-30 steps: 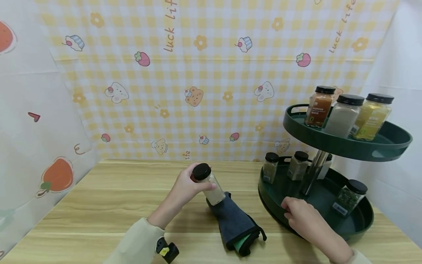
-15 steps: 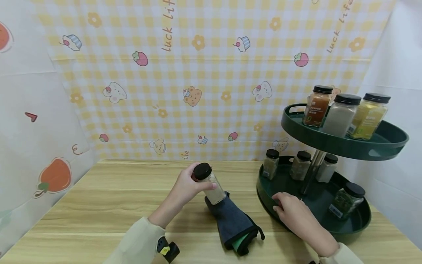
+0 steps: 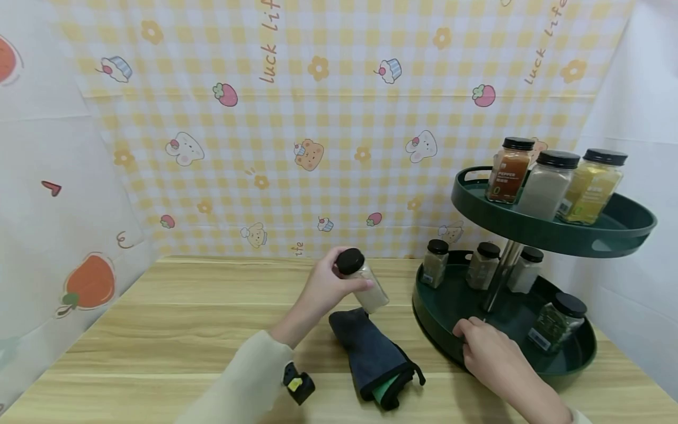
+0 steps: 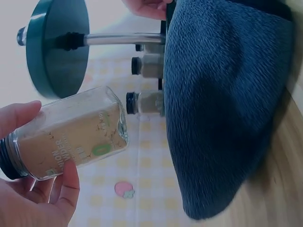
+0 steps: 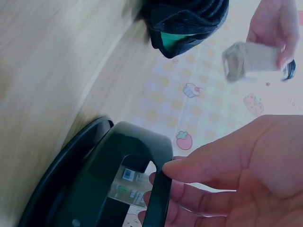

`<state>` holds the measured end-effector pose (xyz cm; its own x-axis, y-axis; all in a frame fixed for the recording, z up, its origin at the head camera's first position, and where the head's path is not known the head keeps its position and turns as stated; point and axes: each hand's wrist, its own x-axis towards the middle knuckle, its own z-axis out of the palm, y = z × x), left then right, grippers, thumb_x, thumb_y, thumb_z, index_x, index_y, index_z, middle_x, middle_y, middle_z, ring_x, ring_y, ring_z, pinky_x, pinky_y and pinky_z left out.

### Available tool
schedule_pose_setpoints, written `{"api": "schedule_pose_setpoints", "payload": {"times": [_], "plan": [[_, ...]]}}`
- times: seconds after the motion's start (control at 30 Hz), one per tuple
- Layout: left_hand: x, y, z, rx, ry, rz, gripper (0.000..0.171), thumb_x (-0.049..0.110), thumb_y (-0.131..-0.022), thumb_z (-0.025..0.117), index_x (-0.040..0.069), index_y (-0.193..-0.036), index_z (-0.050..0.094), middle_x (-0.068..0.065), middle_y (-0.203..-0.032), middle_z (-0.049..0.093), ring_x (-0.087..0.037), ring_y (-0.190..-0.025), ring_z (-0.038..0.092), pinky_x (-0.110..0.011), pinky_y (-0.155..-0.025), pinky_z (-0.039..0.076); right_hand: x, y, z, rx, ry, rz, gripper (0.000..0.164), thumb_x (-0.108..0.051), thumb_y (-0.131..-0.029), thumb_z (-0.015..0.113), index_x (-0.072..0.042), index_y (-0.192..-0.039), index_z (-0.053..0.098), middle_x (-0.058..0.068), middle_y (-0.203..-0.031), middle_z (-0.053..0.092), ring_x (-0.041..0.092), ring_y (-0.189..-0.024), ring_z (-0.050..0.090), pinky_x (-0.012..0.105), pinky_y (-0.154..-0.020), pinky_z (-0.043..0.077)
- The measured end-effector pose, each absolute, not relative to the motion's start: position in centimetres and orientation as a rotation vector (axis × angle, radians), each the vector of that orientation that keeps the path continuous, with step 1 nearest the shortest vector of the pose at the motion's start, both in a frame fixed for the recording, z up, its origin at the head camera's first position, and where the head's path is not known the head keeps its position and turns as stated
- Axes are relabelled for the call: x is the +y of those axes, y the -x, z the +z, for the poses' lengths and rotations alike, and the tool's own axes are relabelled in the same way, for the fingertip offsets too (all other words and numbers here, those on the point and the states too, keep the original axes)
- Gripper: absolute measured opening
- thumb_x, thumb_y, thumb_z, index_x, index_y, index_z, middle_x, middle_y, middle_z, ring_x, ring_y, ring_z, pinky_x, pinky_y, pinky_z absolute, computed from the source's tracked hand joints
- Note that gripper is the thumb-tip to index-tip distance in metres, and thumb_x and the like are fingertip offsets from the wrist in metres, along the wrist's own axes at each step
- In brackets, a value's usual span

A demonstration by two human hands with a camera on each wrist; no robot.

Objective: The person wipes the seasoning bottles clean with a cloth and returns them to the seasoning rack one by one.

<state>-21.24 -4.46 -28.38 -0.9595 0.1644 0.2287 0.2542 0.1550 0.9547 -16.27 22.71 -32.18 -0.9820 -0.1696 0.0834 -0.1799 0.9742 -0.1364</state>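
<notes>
My left hand (image 3: pixel 327 285) grips a spice jar (image 3: pixel 373 295) with a black lid, tilted in the air above the dark blue cloth (image 3: pixel 371 353). Tan powder fills much of this jar in the left wrist view, and its label is only partly readable. On the right, my right hand (image 3: pixel 492 356) is at the near left rim of the lower dark green tray (image 3: pixel 430 321). The right wrist view shows its thumb and fingers pinching the rim (image 5: pixel 158 201) at the handle cutout.
Several black-lidded jars, including a leafy green one (image 3: pixel 557 324), stand on the lower tray. A metal post (image 3: pixel 503 277) carries the upper tray (image 3: pixel 551 232), which holds a red-brown pepper jar (image 3: pixel 510 174), a whitish jar (image 3: pixel 547 187) and a yellow jar (image 3: pixel 592 191).
My left hand has moved right and slightly up with the jar, off the cloth. Along the tray rim, my right hand shifted left, then back right. The lower tray's back jars shifted slightly earlier.
</notes>
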Motion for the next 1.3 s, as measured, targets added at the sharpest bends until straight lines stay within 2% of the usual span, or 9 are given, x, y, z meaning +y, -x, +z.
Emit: {"api": "schedule_pose_setpoints", "payload": {"times": [0.13,0.4,0.6,0.93,1.03,1.17,1.3], "plan": [[-2.4,21.7,-28.3,-2.348,0.481,-1.879,0.061,0.019,-0.071,0.080,0.016,-0.123,0.047,-0.007,-0.109,0.057,-0.017,-0.083,0.052,-0.028,-0.069,0.045,22.7,16.4,-31.9,-3.070,-0.264,0.204,0.017,0.001,-0.081,0.061,-0.011,-0.093,0.063,0.002,-0.084,0.058,0.014,-0.067,0.052,0.032,-0.054,0.044],[2.6,22.2,-29.0,-2.307,0.585,-1.882,0.056,0.019,-0.074,0.079,0.018,-0.119,0.047,-0.003,-0.104,0.060,-0.012,-0.080,0.053,-0.025,-0.068,0.045,22.5,16.6,-32.0,-3.079,-0.262,0.190,0.015,-0.001,-0.081,0.062,-0.012,-0.092,0.063,0.002,-0.083,0.058,0.014,-0.068,0.054,0.034,-0.055,0.045],[6.0,22.3,-29.4,-2.278,0.604,-1.945,0.054,0.020,-0.076,0.077,0.025,-0.121,0.047,0.006,-0.104,0.058,-0.008,-0.079,0.051,-0.023,-0.068,0.044,22.5,16.6,-31.9,-3.088,-0.249,0.172,0.015,-0.001,-0.081,0.064,-0.011,-0.091,0.063,0.001,-0.081,0.058,0.014,-0.067,0.053,0.035,-0.055,0.045],[9.1,21.4,-31.5,-2.425,0.662,-1.730,0.056,0.018,-0.077,0.076,0.024,-0.125,0.047,0.007,-0.086,0.054,-0.004,-0.065,0.045,-0.017,-0.056,0.039,22.6,16.5,-31.8,-3.098,-0.236,0.152,0.014,-0.001,-0.081,0.064,-0.011,-0.090,0.065,0.001,-0.084,0.059,0.015,-0.068,0.050,0.035,-0.055,0.044],[9.4,21.5,-32.0,-2.449,0.639,-1.713,0.059,0.019,-0.077,0.076,0.027,-0.128,0.047,0.007,-0.090,0.056,-0.003,-0.069,0.046,-0.018,-0.059,0.040,22.6,16.5,-31.8,-3.092,-0.243,0.146,0.014,-0.001,-0.081,0.063,-0.012,-0.090,0.065,0.001,-0.084,0.059,0.016,-0.067,0.049,0.035,-0.055,0.043],[10.0,21.7,-32.5,-2.483,0.620,-1.667,0.062,0.021,-0.077,0.077,0.030,-0.131,0.047,0.007,-0.108,0.057,-0.002,-0.083,0.049,-0.017,-0.070,0.042,22.6,16.5,-31.8,-3.090,-0.249,0.148,0.015,-0.001,-0.082,0.062,-0.013,-0.090,0.065,0.002,-0.082,0.058,0.015,-0.066,0.049,0.034,-0.054,0.042],[10.4,21.8,-33.0,-2.535,0.606,-1.573,0.064,0.023,-0.077,0.077,0.029,-0.133,0.047,0.004,-0.110,0.057,-0.003,-0.086,0.051,-0.018,-0.074,0.043,22.7,16.5,-31.9,-3.091,-0.257,0.153,0.016,-0.001,-0.082,0.062,-0.014,-0.091,0.065,0.001,-0.079,0.057,0.014,-0.065,0.048,0.032,-0.052,0.039]]}}
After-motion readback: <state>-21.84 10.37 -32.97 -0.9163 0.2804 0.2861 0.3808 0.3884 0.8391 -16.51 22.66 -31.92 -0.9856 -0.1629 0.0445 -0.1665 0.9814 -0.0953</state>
